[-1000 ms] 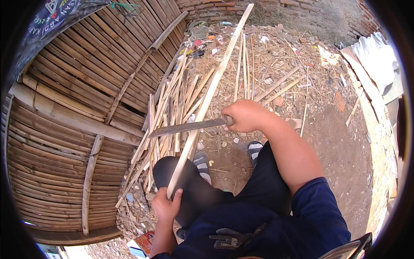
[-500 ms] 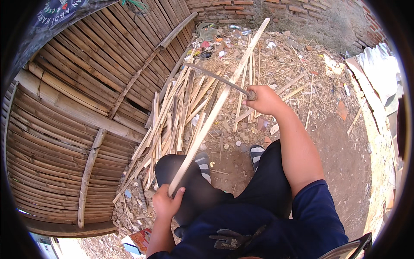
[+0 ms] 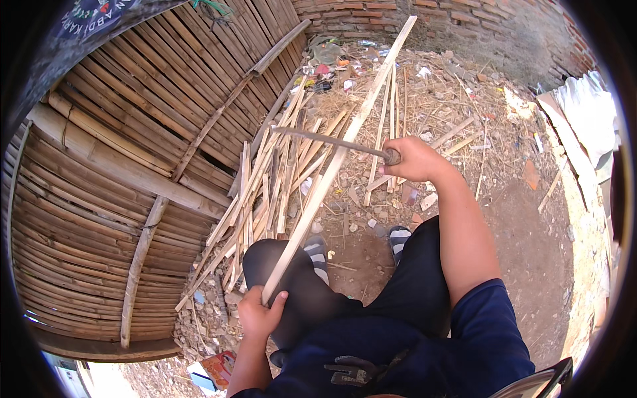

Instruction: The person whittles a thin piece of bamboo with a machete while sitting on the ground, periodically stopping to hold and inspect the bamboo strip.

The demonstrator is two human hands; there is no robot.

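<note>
Head view, wooden strip (image 3: pixel 325 186), pale, long

A wall of bamboo slats (image 3: pixel 73 249) fills the left side, crossed by a thick bamboo pole (image 3: pixel 126 162) and a thinner post (image 3: pixel 141 272). A dark blue printed banner (image 3: pixel 83 20) covers the upper left corner, and a green cord (image 3: pixel 213 8) shows near the top edge. Beyond stands a brick wall (image 3: pixel 478 20), its face partly grey. Straw (image 3: pixel 434 93), stones and litter cover the ground before it, including a red scrap (image 3: pixel 322 69). Toward the right, an orange-brown fragment (image 3: pixel 531 174) lies near brown soil (image 3: pixel 524 245). White sheeting (image 3: pixel 587 109) is bunched at the right edge. A red-orange packet (image 3: pixel 219 366) lies at lower left.
</note>
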